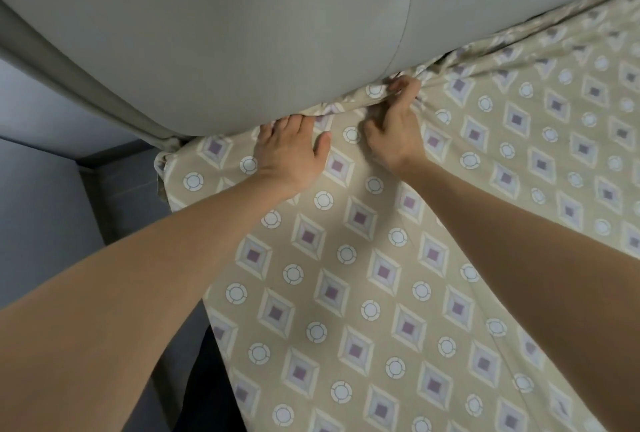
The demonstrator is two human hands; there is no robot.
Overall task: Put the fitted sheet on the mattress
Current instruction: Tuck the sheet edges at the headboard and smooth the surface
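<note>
A beige fitted sheet (pixel 398 258) printed with purple diamonds and white circles covers the mattress, whose own surface is hidden. My left hand (pixel 294 151) lies flat on the sheet, its fingertips pushed into the gap under the grey padded headboard (pixel 225 33). Just to its right, my right hand (pixel 394 126) pinches a bunched fold of the sheet's edge where it meets the headboard. The sheet's corner at the left (pixel 166 161) hangs gathered over the mattress corner.
The headboard fills the top of the view and presses close against the mattress. A grey wall and a dark bed frame (pixel 114 196) stand at the left, with a narrow dark gap beside the bed (pixel 207 379).
</note>
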